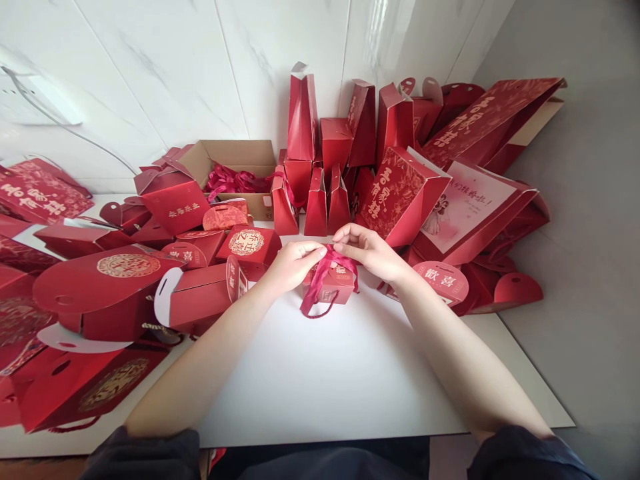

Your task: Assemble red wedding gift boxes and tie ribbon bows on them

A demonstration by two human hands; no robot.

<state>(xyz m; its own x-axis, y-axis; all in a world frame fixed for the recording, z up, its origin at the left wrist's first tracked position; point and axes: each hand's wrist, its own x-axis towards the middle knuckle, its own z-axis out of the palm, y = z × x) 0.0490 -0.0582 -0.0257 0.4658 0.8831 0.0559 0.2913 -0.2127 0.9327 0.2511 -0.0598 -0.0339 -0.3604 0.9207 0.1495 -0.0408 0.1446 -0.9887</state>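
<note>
A small red gift box [341, 293] with a cord handle [323, 313] sits on the white table in front of me. Dark pink ribbon [317, 288] lies across its top, and one end hangs down the front. My left hand [299, 265] pinches the ribbon at the upper left of the box, thumb and fingers pressed together. At the upper right, my right hand [367, 251] is closed on the ribbon too, its fingertips close to my left thumb. My fingers hide part of the ribbon at the top.
Behind the box stand several tall red boxes [317, 203]. A cardboard box [257, 205] holding more dark pink ribbon [235, 180] is at the back left. Red gift boxes [120, 267] crowd the left side, and red bags [400, 197] lean at the right. The white table [320, 380] ends near my body.
</note>
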